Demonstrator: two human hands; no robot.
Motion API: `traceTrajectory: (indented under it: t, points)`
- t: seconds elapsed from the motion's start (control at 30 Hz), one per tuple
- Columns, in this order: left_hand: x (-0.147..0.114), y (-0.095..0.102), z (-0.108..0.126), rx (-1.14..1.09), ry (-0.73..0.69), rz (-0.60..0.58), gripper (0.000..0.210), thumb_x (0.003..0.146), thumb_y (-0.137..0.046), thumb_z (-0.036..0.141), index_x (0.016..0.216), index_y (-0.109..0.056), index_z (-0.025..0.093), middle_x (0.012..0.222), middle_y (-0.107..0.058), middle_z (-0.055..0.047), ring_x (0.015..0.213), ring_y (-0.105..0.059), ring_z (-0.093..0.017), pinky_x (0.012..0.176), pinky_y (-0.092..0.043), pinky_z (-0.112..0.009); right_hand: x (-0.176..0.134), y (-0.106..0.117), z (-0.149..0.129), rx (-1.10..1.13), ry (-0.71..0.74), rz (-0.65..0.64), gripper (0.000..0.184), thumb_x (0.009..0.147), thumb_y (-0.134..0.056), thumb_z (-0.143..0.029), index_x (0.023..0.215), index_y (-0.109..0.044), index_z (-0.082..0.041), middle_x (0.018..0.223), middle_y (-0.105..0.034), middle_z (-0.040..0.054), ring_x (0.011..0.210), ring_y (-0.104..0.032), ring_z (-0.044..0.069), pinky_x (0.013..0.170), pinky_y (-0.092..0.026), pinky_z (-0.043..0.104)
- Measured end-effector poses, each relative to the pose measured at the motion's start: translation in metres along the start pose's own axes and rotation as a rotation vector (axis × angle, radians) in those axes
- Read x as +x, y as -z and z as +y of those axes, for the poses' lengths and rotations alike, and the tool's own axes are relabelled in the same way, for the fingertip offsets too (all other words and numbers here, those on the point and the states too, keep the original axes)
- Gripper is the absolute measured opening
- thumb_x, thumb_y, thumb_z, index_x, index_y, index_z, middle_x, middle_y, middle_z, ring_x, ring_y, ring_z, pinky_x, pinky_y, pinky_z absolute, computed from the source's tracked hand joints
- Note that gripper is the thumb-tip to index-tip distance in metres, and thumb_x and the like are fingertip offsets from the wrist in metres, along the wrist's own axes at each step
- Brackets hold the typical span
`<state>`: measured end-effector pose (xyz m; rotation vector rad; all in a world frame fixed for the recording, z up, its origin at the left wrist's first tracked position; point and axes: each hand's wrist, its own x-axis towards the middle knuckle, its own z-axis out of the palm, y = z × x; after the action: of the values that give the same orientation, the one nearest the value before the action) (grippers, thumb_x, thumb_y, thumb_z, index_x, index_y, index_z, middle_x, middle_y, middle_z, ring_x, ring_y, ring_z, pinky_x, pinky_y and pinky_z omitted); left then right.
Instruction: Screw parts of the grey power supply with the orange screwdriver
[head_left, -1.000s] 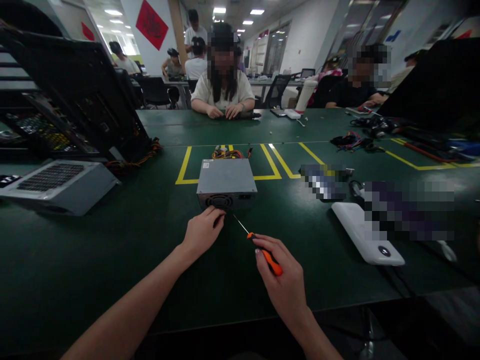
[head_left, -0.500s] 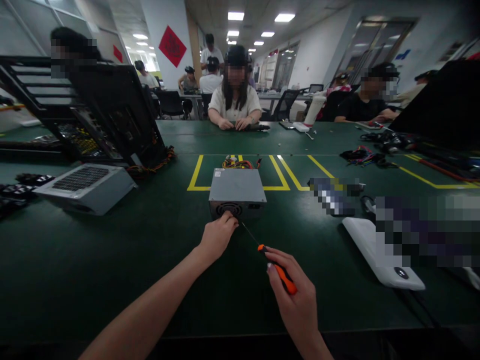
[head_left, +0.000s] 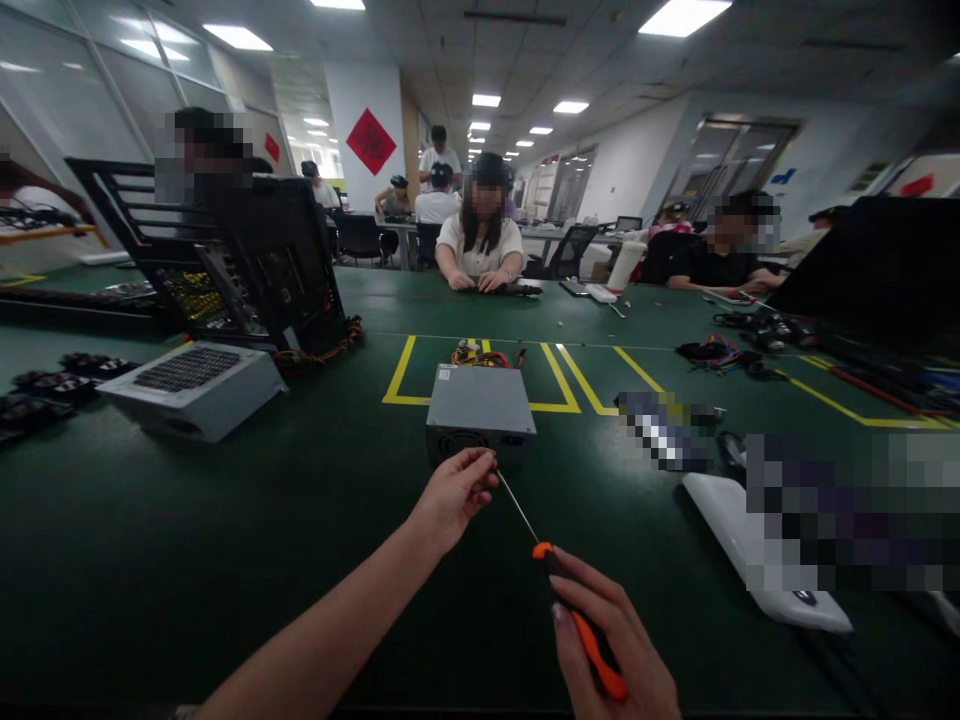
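Note:
A grey computer power supply (head_left: pixel 481 398) stands on the green table, its round fan grille and socket facing me. In front of it, my left hand (head_left: pixel 459 488) is closed in a pinch; whatever the fingertips hold is too small to make out. They are at the tip of a screwdriver (head_left: pixel 541 550) with a thin metal shaft and an orange and black handle. My right hand (head_left: pixel 611 630) grips that handle, the shaft pointing up and left towards the left fingertips. Colourful cables (head_left: pixel 480 355) lie behind the power supply.
A second power supply (head_left: pixel 196 392) and an open black computer case (head_left: pixel 262 260) are on the left. On the right lie a white device (head_left: pixel 720 510) and tangled cables (head_left: pixel 720 350). Yellow tape (head_left: pixel 555 407) marks the table. Across it sits a person (head_left: pixel 480 235).
The view has tilted up. My left hand has come away from the power supply's fan side, still pinched at the screwdriver tip. The screwdriver and right hand have drawn back towards me.

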<state>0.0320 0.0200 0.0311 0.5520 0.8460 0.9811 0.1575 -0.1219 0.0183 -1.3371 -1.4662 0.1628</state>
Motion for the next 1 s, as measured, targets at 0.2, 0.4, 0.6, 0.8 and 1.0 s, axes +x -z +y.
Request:
traceTrajectory:
  t: [0.2,0.4,0.6,0.8,1.0]
  points:
    - [-0.015,-0.002,-0.002,-0.239,0.105,-0.037,0.007,0.079,-0.056,0.012,0.085,-0.058,0.010,0.078,-0.056,-0.003,0.056,-0.053,-0.004,0.041,-0.042,-0.009,-0.002,0.002,-0.008,-0.051,0.064,0.025,0.020,0.079,-0.052,-0.013,0.096,-0.060,-0.022,0.105,-0.061,0.0047,0.094,-0.059,0.015,0.079,-0.047,0.024]
    - [-0.023,-0.001,-0.003,-0.331,0.177,-0.121,0.010,0.083,-0.052,0.016,0.084,-0.058,0.007,0.069,-0.051,-0.001,0.043,-0.040,0.001,0.031,-0.030,-0.006,-0.002,-0.004,-0.008,-0.079,0.135,0.060,0.020,0.079,-0.051,-0.013,0.094,-0.061,-0.022,0.103,-0.063,0.0048,0.092,-0.061,0.016,0.076,-0.049,0.025]
    - [-0.023,-0.001,-0.005,-0.375,0.175,-0.179,0.013,0.084,-0.049,0.013,0.081,-0.059,0.007,0.076,-0.053,-0.003,0.040,-0.034,0.003,0.029,-0.026,-0.004,-0.007,-0.011,-0.003,-0.076,0.152,0.078,0.024,0.077,-0.053,-0.013,0.096,-0.061,-0.024,0.104,-0.063,0.0053,0.092,-0.061,0.018,0.074,-0.052,0.028]
    - [-0.022,-0.001,-0.005,-0.387,0.161,-0.193,0.014,0.084,-0.048,0.012,0.080,-0.060,0.007,0.077,-0.053,-0.003,0.040,-0.032,0.004,0.029,-0.026,-0.004,-0.011,-0.016,0.001,-0.102,0.175,0.075,0.032,0.075,-0.053,-0.009,0.101,-0.061,-0.028,0.107,-0.062,0.0049,0.093,-0.061,0.020,0.075,-0.052,0.032]
    - [-0.014,0.004,-0.007,-0.287,0.092,-0.134,0.011,0.083,-0.051,0.013,0.080,-0.059,0.006,0.075,-0.054,-0.003,0.040,-0.033,0.003,0.028,-0.024,-0.006,-0.008,-0.017,0.005,-0.051,0.052,-0.003,0.032,0.078,-0.053,-0.013,0.107,-0.058,-0.026,0.110,-0.061,0.0050,0.098,-0.059,0.018,0.083,-0.049,0.029]
